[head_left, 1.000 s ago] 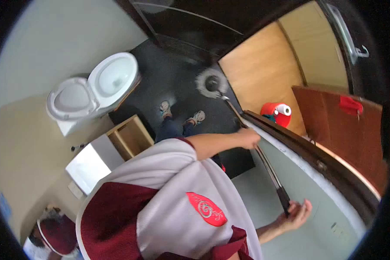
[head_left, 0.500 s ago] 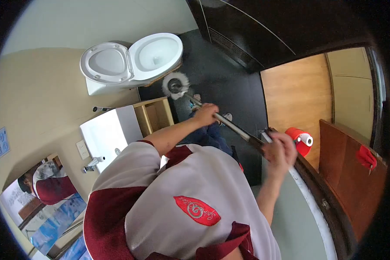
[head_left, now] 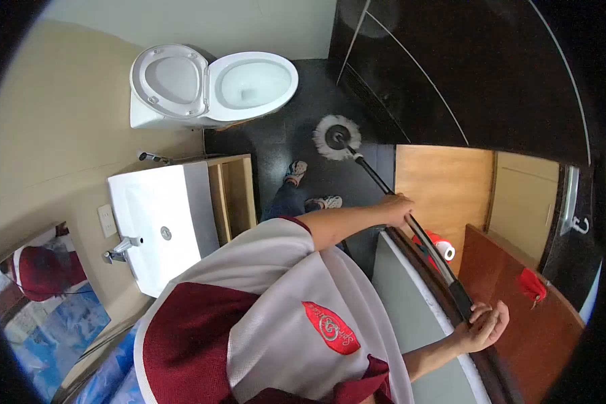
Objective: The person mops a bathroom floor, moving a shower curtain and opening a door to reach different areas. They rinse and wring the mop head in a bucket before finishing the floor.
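Firmly wrapped around the middle of a mop handle (head_left: 397,198), the person's left hand (head_left: 396,207) steadies the long pole, while the right hand (head_left: 481,328), fingers loosely curled, cups the dark grip at its upper end. Down the pole, the round white mop head (head_left: 337,137) rests on the dark floor (head_left: 289,135), just ahead of the person's shoes (head_left: 295,172) and near the open white toilet (head_left: 209,84). A white sink (head_left: 158,225) stands beside a wooden shelf unit (head_left: 232,195). A red bucket (head_left: 436,244) shows behind the pole, beside a door frame.
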Motion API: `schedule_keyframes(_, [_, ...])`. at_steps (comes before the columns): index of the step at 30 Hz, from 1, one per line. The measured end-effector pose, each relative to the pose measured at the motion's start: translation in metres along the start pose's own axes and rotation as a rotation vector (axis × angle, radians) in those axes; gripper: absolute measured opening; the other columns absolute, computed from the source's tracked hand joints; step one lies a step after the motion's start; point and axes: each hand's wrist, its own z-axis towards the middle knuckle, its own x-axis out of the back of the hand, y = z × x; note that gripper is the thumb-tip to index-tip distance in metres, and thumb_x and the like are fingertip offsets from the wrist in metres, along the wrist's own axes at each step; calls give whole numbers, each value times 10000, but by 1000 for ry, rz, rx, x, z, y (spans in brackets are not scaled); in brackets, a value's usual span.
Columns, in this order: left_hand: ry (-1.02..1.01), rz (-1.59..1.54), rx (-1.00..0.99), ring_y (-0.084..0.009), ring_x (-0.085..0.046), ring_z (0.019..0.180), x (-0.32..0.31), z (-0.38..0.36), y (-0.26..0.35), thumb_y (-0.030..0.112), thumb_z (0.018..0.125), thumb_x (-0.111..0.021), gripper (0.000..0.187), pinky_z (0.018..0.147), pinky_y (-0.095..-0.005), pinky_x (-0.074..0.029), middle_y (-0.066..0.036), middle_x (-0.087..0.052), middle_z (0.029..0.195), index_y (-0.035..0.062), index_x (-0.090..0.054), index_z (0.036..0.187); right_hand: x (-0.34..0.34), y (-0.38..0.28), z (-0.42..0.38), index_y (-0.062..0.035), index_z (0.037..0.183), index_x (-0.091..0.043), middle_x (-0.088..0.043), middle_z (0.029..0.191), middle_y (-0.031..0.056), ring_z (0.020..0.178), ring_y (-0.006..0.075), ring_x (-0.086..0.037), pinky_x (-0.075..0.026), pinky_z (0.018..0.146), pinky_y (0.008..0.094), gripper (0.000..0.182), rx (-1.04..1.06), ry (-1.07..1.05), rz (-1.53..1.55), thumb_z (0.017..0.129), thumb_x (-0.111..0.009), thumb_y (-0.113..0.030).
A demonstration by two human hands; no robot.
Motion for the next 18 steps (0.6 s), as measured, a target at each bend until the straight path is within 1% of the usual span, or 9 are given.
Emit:
schedule_keyframes(5, [107,-7,-84,-336,-628,1009,25,-15,-28,232,733,-770,263,863,-449,-506,-124,-676,998,74,-684,925,-53,-18,12,27,1187,-598,-380,511,-14,411,74,-332,-412,504,275,239,116,-54,80,1016,-487,-98])
schedule_keyframes(6, [160,-21,-84,-341,-632,986,46,-40,-35,236,736,-769,254,850,-456,-508,-127,-673,975,67,-675,900,-66,-17,11,27,1153,-598,-389,504,-14,392,72,-340,-421,479,273,220,61,-93,158,1011,-492,-104])
schedule_keyframes(7, [146,7,-150,-354,-636,944,70,-62,-47,254,756,-755,247,813,-476,-511,-133,-655,932,60,-644,861,-82,-11,7,25,1108,-591,-422,506,0,391,76,-372,-448,455,293,182,-15,8,93,994,-525,-101])
schedule_keyframes(8, [113,51,-58,-367,-630,909,95,-85,-53,253,759,-753,248,782,-494,-508,-141,-633,896,60,-617,834,-106,-10,2,15,1029,-603,-484,547,28,413,91,-423,-485,452,301,120,-72,16,79,964,-556,-74])
schedule_keyframes(10, [136,145,-23,-369,-621,924,124,-125,-85,211,734,-752,256,788,-489,-504,-136,-624,905,72,-614,899,-149,0,-13,9,950,-638,-564,626,53,476,119,-521,-533,483,310,88,-222,-28,57,905,-604,-59])
schedule_keyframes(11, [173,114,-56,-360,-619,940,131,-140,-109,171,719,-749,261,781,-479,-503,-124,-620,901,77,-609,919,-159,7,-20,29,972,-643,-586,636,64,483,127,-541,-543,502,316,135,-294,-202,196,891,-620,-75])
schedule_keyframes(13, [169,168,47,-348,-617,956,142,-156,-129,108,726,-735,235,797,-459,-501,-111,-619,907,96,-619,930,-174,22,-28,66,1014,-662,-619,669,84,477,106,-520,-468,498,250,176,-420,-454,367,896,-608,-53])
schedule_keyframes(14, [99,228,120,-345,-617,962,144,-152,-132,94,737,-727,232,803,-454,-503,-109,-622,926,107,-628,947,-170,22,-29,66,1026,-671,-641,710,93,495,83,-506,-415,490,236,169,-572,-462,315,900,-613,-30])
schedule_keyframes(18, [-63,263,19,-340,-620,981,121,-108,-116,84,760,-709,249,833,-453,-511,-102,-627,991,136,-657,998,-124,34,-30,29,977,-717,-631,739,13,561,43,-471,-355,519,207,127,-524,-343,220,909,-640,-46])
